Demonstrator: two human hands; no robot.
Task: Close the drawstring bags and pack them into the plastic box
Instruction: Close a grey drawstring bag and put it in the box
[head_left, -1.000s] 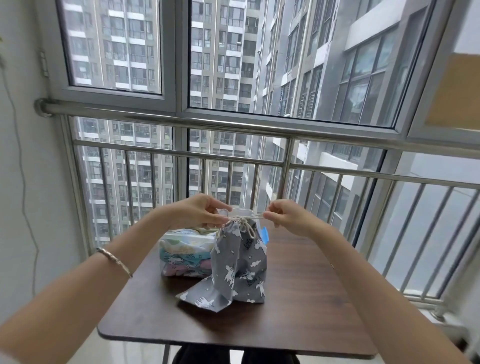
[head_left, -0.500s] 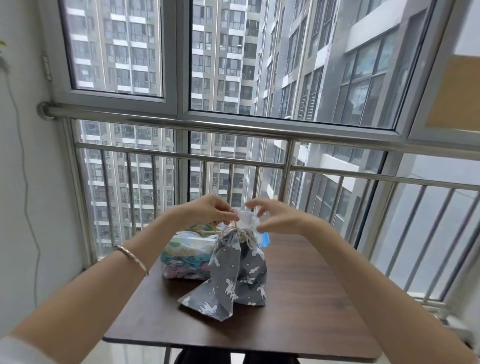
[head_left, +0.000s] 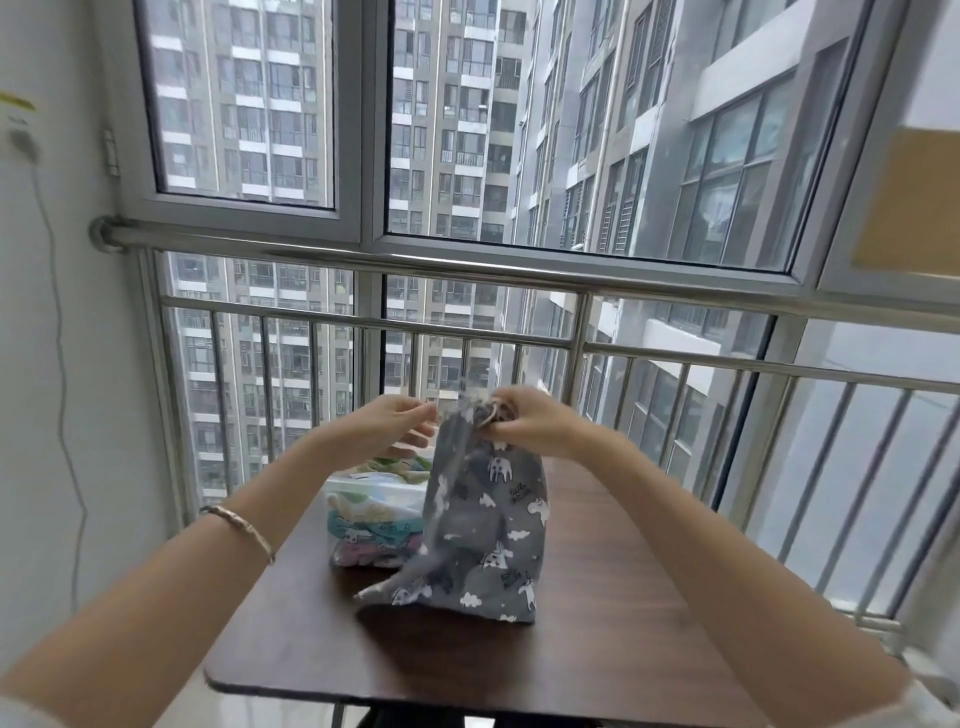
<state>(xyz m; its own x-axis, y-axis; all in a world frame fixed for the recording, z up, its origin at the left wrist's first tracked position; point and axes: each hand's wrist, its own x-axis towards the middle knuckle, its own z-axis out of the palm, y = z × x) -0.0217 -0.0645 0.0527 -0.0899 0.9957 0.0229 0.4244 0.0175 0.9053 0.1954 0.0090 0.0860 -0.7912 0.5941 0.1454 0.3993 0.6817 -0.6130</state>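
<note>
Grey drawstring bag (head_left: 483, 530) w/ white animal & cloud print stands upright on the dark wood table (head_left: 597, 660), approx mid-table, base on the top & one bottom corner poking out to the near left. Right hand (head_left: 535, 428) grips the bag's gathered neck from the right: fingers curled tight round the bunched cloth, w/ a loop of pale cord (head_left: 491, 415) showing by the knuckles. Left hand (head_left: 384, 434) is just left of the neck, fingers half bent, tips pointing at the bag; motion blur there, so can't tell whether it pinches a cord end or touches the cloth at all. Thin metal bracelet (head_left: 241, 525) on the left wrist. Clear plastic box (head_left: 363, 491) sits on the far-left part of the table, left of & behind the bag, which covers the box's right side from this view; touching or apart, can't tell. Box is open on top & holds folded cloth (head_left: 371, 530) stacked in layers: cream/green up top, teal in the middle, pink-purple at the bottom, reaching approx to the rim. Beyond the table: steel railing (head_left: 467, 265) w/ upright bars, big windows (head_left: 244, 104) above it, tower blocks outside. White wall (head_left: 41, 467) on the left w/ a thin cable (head_left: 65, 374) hanging down it.
</note>
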